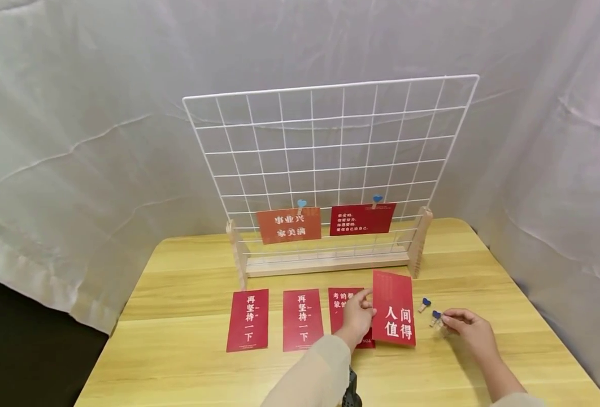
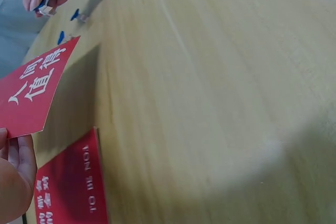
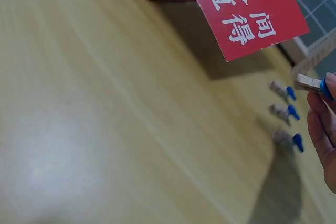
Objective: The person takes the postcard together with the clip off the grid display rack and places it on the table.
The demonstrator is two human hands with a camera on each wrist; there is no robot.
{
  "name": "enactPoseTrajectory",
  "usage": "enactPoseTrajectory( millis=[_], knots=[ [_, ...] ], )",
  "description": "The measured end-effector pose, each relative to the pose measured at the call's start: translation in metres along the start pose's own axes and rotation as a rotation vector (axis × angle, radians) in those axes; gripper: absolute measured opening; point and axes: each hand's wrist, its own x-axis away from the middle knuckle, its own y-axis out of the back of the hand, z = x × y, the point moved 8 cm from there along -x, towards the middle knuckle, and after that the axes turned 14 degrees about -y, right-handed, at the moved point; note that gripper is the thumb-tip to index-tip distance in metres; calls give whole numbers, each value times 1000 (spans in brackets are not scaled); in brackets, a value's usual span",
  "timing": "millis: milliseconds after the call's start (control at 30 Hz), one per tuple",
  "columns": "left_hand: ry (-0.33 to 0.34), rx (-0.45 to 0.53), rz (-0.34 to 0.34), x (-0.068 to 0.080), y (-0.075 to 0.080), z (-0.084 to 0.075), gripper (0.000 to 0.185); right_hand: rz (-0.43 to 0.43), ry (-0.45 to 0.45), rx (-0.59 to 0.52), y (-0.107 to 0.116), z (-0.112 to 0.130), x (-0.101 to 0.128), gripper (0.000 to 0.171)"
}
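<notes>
Fingers of the right hand point(image 1: 466, 325) pinched a small wooden clip with a blue heart point(image 3: 311, 83). Just to its left, the left hand point(image 1: 357, 317) pinched a red card with white characters point(image 1: 393, 308), upright, long axis vertical.

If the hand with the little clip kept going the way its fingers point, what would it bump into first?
Probably the red card that the left hand holds up. The right hand pinches a small blue clip, fingers pointing left toward the card. Depth is unclear, so it might pass in front.
</notes>
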Motion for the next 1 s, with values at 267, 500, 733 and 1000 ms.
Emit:
enactPoseTrajectory(
  millis=[267, 500, 733, 1000],
  knots=[
    [2, -56, -10, 6, -1, 13, 52, 31, -190, 73, -7, -8, 25, 22],
    [-3, -84, -42, 9, -6, 15, 53, -18, -195, 269, 1, -17, 26, 26],
    [21, -96, -41, 9, -13, 17, 55, -75, -157, 489, 3, -15, 24, 29],
    [7, -224, 34, 4, -19, 28, 48, -90, -131, 544, 3, -12, 23, 24]
  ],
)
